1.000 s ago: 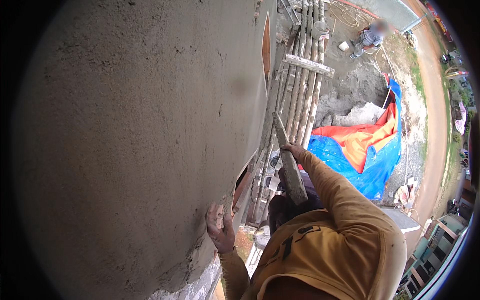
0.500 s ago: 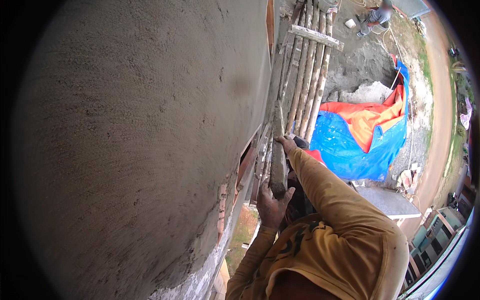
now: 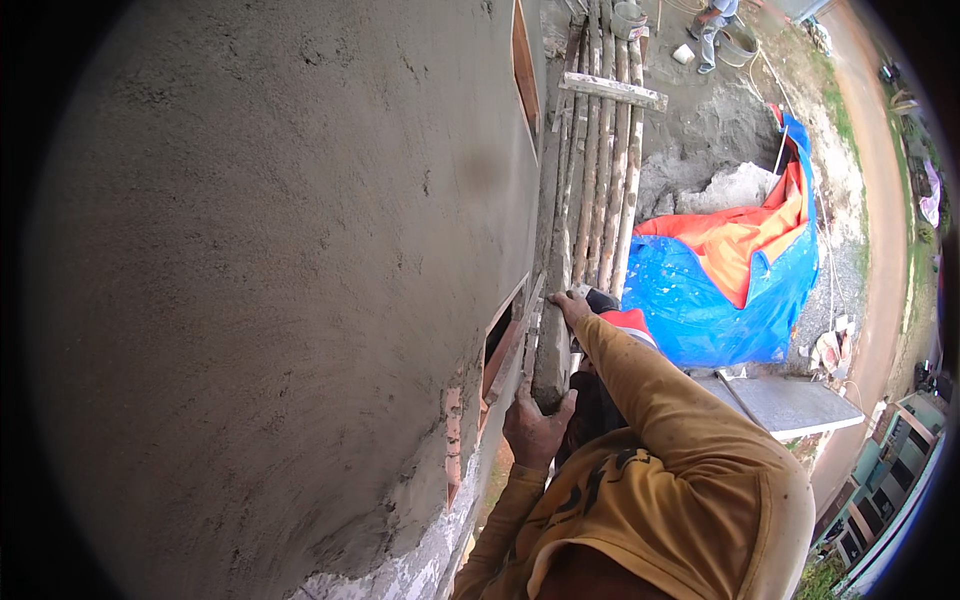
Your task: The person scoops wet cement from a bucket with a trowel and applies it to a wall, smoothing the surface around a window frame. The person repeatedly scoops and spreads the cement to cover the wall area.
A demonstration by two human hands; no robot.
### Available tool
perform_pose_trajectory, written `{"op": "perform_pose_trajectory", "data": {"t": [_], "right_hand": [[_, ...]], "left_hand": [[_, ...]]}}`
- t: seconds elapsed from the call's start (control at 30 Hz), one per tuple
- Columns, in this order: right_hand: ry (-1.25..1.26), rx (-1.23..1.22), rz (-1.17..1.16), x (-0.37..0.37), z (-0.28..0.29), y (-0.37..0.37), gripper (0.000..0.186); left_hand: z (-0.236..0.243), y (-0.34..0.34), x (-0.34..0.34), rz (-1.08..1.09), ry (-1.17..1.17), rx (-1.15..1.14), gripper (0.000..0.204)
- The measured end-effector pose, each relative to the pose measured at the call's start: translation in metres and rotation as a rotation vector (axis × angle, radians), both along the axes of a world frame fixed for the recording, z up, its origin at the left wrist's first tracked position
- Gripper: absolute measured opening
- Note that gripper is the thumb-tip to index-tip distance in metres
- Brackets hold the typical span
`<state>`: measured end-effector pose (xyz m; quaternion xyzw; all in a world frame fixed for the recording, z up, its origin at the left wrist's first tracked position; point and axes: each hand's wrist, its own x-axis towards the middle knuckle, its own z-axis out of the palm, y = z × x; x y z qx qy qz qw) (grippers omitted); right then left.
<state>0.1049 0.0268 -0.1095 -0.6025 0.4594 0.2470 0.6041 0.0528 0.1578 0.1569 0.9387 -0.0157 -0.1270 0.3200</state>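
While the plastered wall (image 3: 280,280) fills the left, the long board (image 3: 552,350) is held right of it, likely steadier now: the left hand (image 3: 537,430), earlier at the wall, has its fingers clamped around the near end; the right hand (image 3: 573,307) clasps the right edge.

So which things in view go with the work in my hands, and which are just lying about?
Likely in use:
- grey-stained board, between left hand and right hand
- grey plastered wall alongside

Apparently just lying about:
- blue and orange tarp
- small white object on the ground
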Motion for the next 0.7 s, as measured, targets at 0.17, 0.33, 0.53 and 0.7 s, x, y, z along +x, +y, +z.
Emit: {"op": "perform_pose_trajectory", "data": {"t": [0.17, 0.33, 0.53, 0.7], "right_hand": [[-0.085, -0.091, 0.044, 0.013, 0.018, -0.004, 0.075], [-0.224, -0.050, -0.052, 0.034, 0.096, -0.010, 0.081], [-0.306, -0.160, -0.334, 0.021, 0.135, -0.019, 0.075], [-0.442, -0.114, -0.618, 0.010, 0.130, -0.041, 0.078]], "left_hand": [[0.021, 0.006, 0.006, -0.040, 0.049, 0.092, 0.067], [0.060, 0.016, 0.017, -0.120, -0.051, -0.051, 0.060], [0.084, 0.040, 0.038, -0.354, -0.149, -0.101, 0.057], [0.085, 0.035, 0.050, -0.413, -0.078, -0.168, 0.057]]}}
